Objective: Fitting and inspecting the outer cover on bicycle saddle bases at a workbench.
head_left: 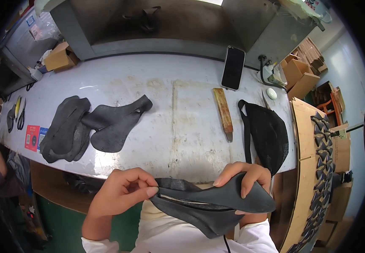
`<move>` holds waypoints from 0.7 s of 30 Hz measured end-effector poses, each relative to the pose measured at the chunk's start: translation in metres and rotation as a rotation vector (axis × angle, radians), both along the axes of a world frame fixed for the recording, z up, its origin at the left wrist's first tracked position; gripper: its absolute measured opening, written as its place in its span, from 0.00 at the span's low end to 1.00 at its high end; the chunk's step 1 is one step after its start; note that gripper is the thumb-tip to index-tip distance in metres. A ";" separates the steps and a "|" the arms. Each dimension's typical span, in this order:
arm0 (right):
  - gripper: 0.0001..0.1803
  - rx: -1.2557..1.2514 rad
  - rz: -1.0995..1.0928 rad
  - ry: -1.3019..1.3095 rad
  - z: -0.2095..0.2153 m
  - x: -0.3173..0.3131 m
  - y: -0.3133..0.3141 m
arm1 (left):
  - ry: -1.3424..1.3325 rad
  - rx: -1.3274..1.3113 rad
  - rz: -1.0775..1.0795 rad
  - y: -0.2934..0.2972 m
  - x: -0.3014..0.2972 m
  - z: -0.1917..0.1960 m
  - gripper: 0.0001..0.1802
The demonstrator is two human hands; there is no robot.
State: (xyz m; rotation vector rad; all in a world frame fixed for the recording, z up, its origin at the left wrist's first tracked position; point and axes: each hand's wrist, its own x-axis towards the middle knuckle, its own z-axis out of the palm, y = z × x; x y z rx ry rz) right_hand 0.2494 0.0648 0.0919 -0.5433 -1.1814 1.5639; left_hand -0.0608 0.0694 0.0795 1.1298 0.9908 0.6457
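Close to my body, past the table's front edge, I hold a dark grey leather shoe upper (203, 221) in both hands. A long slit with a pale edge runs along it, below a smooth, pointed flap at the right. My left hand (123, 189) pinches its left end between thumb and fingers. My right hand (250, 179) grips the broad right end, fingers over the top and part of the hand hidden underneath. On the table to the left lie a stack of dark leather pieces (65, 130) and a looser, flatter leather piece (114, 126).
The white table (191, 147) bears a worn wooden-handled tool (223, 114), a phone (233, 67), a black cloth bag (269, 133) and a white oval object (271, 93). Scissors (21, 116) lie far left. A grey metal cabinet (157, 47) stands behind. Small dark pieces (319, 164) line cardboard at right.
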 end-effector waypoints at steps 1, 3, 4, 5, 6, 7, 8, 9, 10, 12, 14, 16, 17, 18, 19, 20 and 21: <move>0.19 0.052 0.022 0.007 -0.004 0.001 0.000 | -0.003 -0.007 -0.002 -0.002 -0.001 -0.003 0.04; 0.20 -0.025 0.056 0.098 -0.008 0.008 -0.006 | -0.164 -0.162 -0.044 -0.001 0.002 -0.011 0.06; 0.23 -0.099 0.093 0.197 -0.012 0.010 -0.011 | -0.174 -0.161 -0.049 -0.004 0.005 -0.016 0.06; 0.27 -0.168 0.051 0.448 -0.026 0.009 -0.016 | -0.291 -0.273 -0.059 -0.007 0.009 -0.025 0.06; 0.32 -0.232 0.009 0.698 -0.038 0.003 -0.020 | -0.406 -0.385 -0.071 -0.009 0.013 -0.035 0.07; 0.35 -0.178 -0.086 0.531 -0.037 -0.007 -0.019 | -0.514 -0.529 -0.130 -0.007 0.018 -0.047 0.07; 0.35 0.270 -0.070 -0.232 -0.063 -0.001 -0.007 | -0.517 -0.532 -0.122 -0.012 0.021 -0.046 0.07; 0.34 0.711 -0.041 -0.999 -0.088 0.005 0.004 | -0.509 -0.540 -0.039 -0.018 0.027 -0.043 0.08; 0.34 0.715 -0.033 -1.003 -0.092 -0.005 0.004 | -0.506 -0.543 0.040 -0.018 0.030 -0.043 0.08; 0.21 0.763 -0.350 -0.480 -0.092 -0.019 -0.016 | -0.558 -0.533 0.005 -0.018 0.040 -0.047 0.08; 0.22 0.817 -0.428 -0.578 -0.089 -0.012 -0.025 | -0.560 -0.573 0.019 -0.020 0.043 -0.049 0.07; 0.21 0.825 -0.401 -0.562 -0.086 -0.013 -0.025 | -0.564 -0.584 0.058 -0.027 0.042 -0.050 0.06; 0.20 0.834 -0.386 -0.562 -0.077 -0.013 -0.027 | -0.573 -0.597 0.077 -0.029 0.044 -0.050 0.06; 0.19 0.843 -0.372 -0.560 -0.069 -0.012 -0.028 | -0.583 -0.603 0.066 -0.028 0.043 -0.052 0.06; 0.16 0.826 -0.287 -0.551 -0.060 -0.012 -0.025 | -0.643 -0.605 0.047 -0.028 0.041 -0.054 0.06; 0.14 0.808 -0.197 -0.523 -0.057 -0.013 -0.020 | -0.694 -0.601 0.044 -0.029 0.038 -0.056 0.07; 0.13 0.786 -0.173 -0.397 -0.077 -0.014 -0.019 | -0.690 -0.603 0.054 -0.031 0.037 -0.056 0.07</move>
